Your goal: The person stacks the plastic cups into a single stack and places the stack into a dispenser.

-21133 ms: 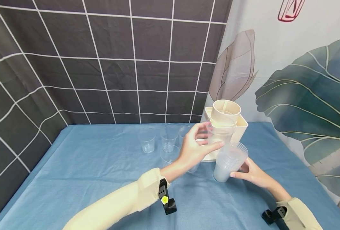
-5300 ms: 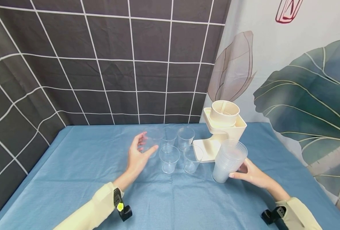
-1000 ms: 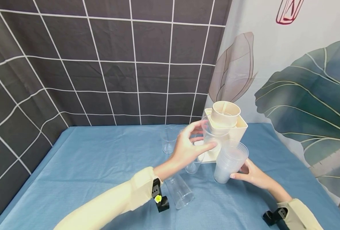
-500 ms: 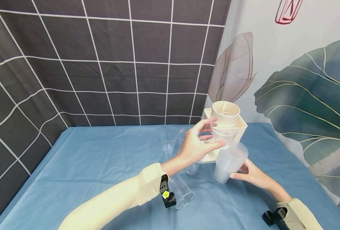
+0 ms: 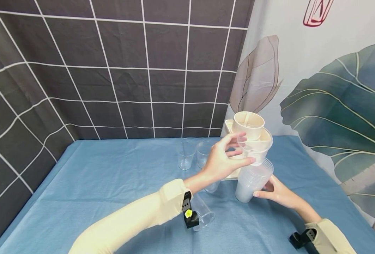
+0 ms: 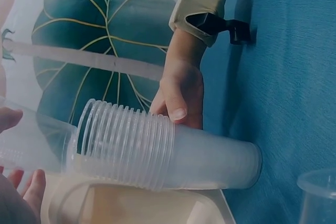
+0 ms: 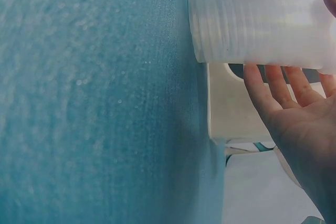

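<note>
My left hand (image 5: 223, 158) holds a clear plastic cup (image 5: 259, 152) upright between thumb and fingers, directly above the stack of cups. In the left wrist view, the base of that cup (image 6: 39, 142) is right at the stack's mouth. A tall nested stack of cloudy plastic cups (image 5: 252, 181) stands on the cloth, slightly tilted. From its right side my right hand (image 5: 280, 190) grips it, thumb in front and fingers behind. The right wrist view shows those fingers against the stack (image 7: 262, 24). Clear cups (image 5: 185, 157) stand left of the left hand, some partly covered by it.
One clear cup (image 5: 206, 215) lies on its side near the left wrist. Behind the stack is a cream plastic stand (image 5: 246, 128) with a round open top. Blue cloth (image 5: 111, 197) covers the table, and a dark grid curtain (image 5: 117, 70) hangs behind it.
Since about five seconds ago, my left hand has carried a cup rightward from the far left to over the stack. A front cup has tipped over. The right hand keeps its place.
</note>
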The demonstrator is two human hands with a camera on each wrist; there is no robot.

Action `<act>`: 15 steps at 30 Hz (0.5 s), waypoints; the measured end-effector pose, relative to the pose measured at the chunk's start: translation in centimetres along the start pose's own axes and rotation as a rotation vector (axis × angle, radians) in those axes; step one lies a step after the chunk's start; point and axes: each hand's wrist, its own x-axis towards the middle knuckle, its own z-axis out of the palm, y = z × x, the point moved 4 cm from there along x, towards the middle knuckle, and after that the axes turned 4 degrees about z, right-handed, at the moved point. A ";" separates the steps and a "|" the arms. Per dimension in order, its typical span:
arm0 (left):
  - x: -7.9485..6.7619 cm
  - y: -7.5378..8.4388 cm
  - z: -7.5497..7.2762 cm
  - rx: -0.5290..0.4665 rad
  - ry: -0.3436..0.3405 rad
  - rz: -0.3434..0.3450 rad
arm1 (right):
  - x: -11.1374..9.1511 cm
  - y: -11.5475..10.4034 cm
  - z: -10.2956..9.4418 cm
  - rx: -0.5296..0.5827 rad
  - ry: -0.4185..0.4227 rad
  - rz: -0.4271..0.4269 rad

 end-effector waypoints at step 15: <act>-0.1 -0.7 0.8 0.048 -0.035 -0.041 | 0.0 0.0 0.1 0.013 0.000 0.005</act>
